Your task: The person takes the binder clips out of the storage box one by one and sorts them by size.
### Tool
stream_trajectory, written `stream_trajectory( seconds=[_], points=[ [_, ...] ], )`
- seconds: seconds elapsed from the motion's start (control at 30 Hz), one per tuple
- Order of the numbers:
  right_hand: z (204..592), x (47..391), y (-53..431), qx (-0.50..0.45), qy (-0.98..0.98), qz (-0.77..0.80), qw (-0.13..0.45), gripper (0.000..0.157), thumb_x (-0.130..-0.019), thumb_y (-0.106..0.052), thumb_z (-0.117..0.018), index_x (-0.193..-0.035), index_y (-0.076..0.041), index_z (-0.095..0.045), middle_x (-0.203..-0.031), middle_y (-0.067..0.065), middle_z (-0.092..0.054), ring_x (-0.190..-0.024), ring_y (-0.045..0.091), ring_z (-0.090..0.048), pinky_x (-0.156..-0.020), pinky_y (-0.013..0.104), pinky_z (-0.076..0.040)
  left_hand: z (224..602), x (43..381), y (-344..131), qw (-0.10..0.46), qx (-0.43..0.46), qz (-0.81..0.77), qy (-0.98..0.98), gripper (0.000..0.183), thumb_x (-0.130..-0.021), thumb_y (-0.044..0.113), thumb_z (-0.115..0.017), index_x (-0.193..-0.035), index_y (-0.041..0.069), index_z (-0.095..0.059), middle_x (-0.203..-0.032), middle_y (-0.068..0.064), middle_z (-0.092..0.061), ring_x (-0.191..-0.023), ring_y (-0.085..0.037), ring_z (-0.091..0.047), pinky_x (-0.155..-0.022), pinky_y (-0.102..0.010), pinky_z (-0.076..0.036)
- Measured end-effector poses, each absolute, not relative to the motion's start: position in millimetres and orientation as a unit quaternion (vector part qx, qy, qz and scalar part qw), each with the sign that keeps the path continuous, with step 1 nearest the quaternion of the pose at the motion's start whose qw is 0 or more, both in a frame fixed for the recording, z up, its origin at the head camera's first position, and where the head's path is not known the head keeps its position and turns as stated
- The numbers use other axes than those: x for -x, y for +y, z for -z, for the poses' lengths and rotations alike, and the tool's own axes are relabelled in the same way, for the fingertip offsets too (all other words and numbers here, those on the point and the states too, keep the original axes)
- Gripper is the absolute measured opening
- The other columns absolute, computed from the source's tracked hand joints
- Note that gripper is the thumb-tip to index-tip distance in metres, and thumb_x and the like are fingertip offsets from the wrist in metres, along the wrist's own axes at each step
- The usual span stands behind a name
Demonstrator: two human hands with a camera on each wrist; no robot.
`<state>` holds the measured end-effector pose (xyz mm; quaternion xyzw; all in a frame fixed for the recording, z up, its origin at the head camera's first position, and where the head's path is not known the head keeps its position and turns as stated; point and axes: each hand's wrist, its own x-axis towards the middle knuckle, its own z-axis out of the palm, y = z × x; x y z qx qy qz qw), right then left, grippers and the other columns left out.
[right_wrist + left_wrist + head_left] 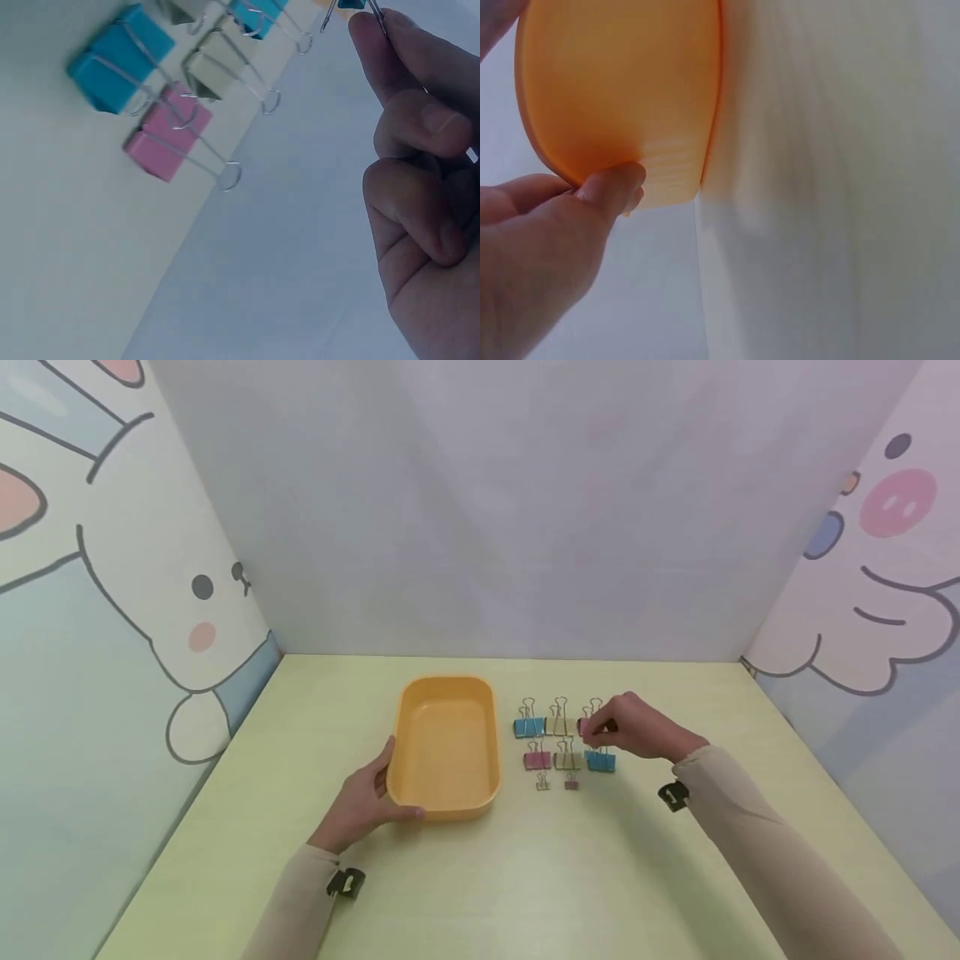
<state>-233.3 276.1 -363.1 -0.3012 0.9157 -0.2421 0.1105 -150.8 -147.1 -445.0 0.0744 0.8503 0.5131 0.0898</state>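
Note:
My left hand (pixel 360 806) grips the near left corner of an orange plastic tray (pixel 446 815), thumb on the near rim and fingers along the left side. Inside, the tray holds nothing. In the right wrist view, thumb and index finger of my right hand (pixel 427 172) pinch the wire handle of a small blue binder clip (pixel 351 4), cut off by the top edge. That hand is above the right end of the rows of binder clips, partly covering a pink binder clip (pixel 586 727) in the far row. Close below it sits a blue binder clip (pixel 601 762).
Beside the tray, the far row also has a blue clip (pixel 529 727) and a cream clip (pixel 559 727). Nearer are a pink clip (pixel 537 761), a cream clip (pixel 567 762) and two tiny clips (pixel 572 784). Cartoon-printed walls (pixel 480 510) enclose the table (pixel 525 893).

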Motion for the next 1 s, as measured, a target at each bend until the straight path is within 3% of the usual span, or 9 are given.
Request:
stream_trajectory(
  seconds=[0.17, 0.5, 1.0],
  points=[
    [384, 229, 288, 0.290, 0.916, 0.248, 0.124, 0.008, -0.087, -0.004, -0.074, -0.090, -0.008, -0.080, -0.089, 0.003, -0.077, -0.072, 0.009, -0.063, -0.065, 0.019, -0.057, 444, 150, -150, 0.092, -0.066, -0.506, 0.855, 0.126, -0.069, 0.035, -0.092, -0.161, 0.007, -0.011, -0.169, -0.010, -0.016, -0.150, -0.029, -0.037, -0.119, -0.044, -0.039],
    [416, 224, 297, 0.307, 0.905, 0.262, 0.135, 0.010, -0.088, -0.002, -0.073, -0.085, -0.010, -0.079, -0.081, -0.003, -0.075, -0.067, 0.001, -0.055, -0.061, 0.017, -0.053, 443, 149, -151, 0.098, -0.061, -0.501, 0.858, 0.125, -0.071, 0.035, -0.091, -0.161, 0.007, -0.010, -0.170, -0.010, -0.015, -0.151, -0.028, -0.035, -0.119, -0.041, -0.038],
    [432, 224, 301, 0.269, 0.917, 0.264, 0.129, 0.006, -0.087, -0.009, -0.076, -0.088, -0.013, -0.081, -0.085, -0.003, -0.076, -0.070, 0.004, -0.057, -0.061, 0.016, -0.052, 444, 152, -151, 0.099, -0.064, -0.506, 0.854, 0.125, -0.070, 0.034, -0.092, -0.161, 0.007, -0.010, -0.170, -0.009, -0.015, -0.151, -0.029, -0.035, -0.119, -0.043, -0.038]
  ],
)
